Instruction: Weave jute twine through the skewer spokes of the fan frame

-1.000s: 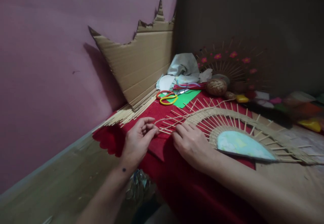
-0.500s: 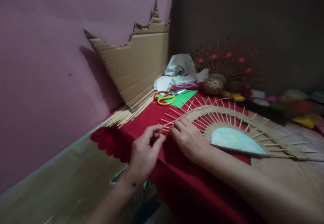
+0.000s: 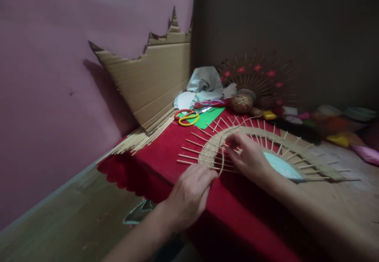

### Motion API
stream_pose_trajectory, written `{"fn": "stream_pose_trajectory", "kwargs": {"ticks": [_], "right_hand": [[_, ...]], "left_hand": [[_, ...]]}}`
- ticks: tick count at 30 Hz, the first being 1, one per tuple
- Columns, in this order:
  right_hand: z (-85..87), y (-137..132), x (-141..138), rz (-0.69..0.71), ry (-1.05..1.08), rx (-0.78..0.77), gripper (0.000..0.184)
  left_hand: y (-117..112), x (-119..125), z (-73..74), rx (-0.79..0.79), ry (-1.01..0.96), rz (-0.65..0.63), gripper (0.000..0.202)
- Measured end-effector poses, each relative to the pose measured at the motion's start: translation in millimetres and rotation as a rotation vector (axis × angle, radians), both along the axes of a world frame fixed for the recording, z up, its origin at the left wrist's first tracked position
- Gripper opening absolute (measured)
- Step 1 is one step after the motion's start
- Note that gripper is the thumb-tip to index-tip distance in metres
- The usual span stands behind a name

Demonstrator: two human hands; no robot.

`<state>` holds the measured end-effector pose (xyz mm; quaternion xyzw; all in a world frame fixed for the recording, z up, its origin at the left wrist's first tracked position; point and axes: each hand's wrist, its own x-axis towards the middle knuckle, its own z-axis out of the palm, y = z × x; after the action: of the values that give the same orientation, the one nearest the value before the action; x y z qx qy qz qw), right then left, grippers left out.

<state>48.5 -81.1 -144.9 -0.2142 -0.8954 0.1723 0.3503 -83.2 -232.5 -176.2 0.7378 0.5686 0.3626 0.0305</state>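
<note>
A half-round fan (image 3: 207,151) of thin sticks, woven across with a band of twine, lies on the red cloth. Its centre is a pale blue half-disc (image 3: 282,166), partly hidden by my right forearm. At the fan's near left end, my left hand (image 3: 191,191) is closed with its fingertips beside the band's lower edge, pinching the twine. A loose strand of twine (image 3: 223,161) curves up from there to my right hand (image 3: 247,155). That hand hovers over the inner sticks, thumb and fingers pinched on the strand. Its fingertips are partly blurred.
Scissors (image 3: 187,117) with red and yellow handles lie on a green sheet (image 3: 211,119). Loose sticks (image 3: 142,138) lie beside cut cardboard (image 3: 154,76) leaning on the wall. Behind are a twine ball (image 3: 241,103) and a flowered fan (image 3: 257,72). Red cloth (image 3: 156,151) overhangs the table edge.
My hands have moved right and apart, the left also lower. The twine strand now shows stretched between them, and the woven band's left end is uncovered. The whole view has shifted slightly.
</note>
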Motion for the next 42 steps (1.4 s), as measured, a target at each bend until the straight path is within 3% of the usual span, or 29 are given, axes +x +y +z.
{"fn": "stream_pose_trajectory", "kwargs": {"ticks": [3,7,10,15,18,22,28,33,38,42], "right_hand": [[0.4,-1,0,0.064,-0.017,0.125,0.038],[1.8,-10,2,0.34,-0.239,0.242,0.024],[3.9,-12,7,0.346,-0.317,0.194,0.017],[18.5,-14,16,0.423,-0.445,0.051,0.029],[25.0,-15,18,0.463,-0.491,0.02,0.026],[23.2,-14,17,0.439,-0.494,0.027,0.015],[22.4,-11,13,0.383,-0.46,-0.031,0.019],[23.9,-10,12,0.392,-0.438,0.006,0.017],[22.4,-7,11,0.367,-0.456,0.023,0.018],[19.9,-4,11,0.221,-0.428,0.12,0.019]], "left_hand": [[2,1,2.0,-0.004,0.062,-0.054,0.024],[5,0,6.3,-0.009,0.096,-0.133,0.022],[6,-4,8.8,-0.033,0.079,-0.188,0.019],[7,-10,9.5,-0.064,-0.023,-0.239,0.022],[9,-11,8.6,-0.084,-0.054,-0.232,0.022],[10,-11,7.6,-0.099,-0.086,-0.23,0.023],[11,-15,9.0,-0.104,-0.112,-0.201,0.032],[16,-20,6.4,-0.087,0.051,-0.058,0.029],[25,-21,3.3,-0.055,0.16,-0.06,0.013],[30,-23,-1.4,0.06,0.235,-0.033,0.015]]}}
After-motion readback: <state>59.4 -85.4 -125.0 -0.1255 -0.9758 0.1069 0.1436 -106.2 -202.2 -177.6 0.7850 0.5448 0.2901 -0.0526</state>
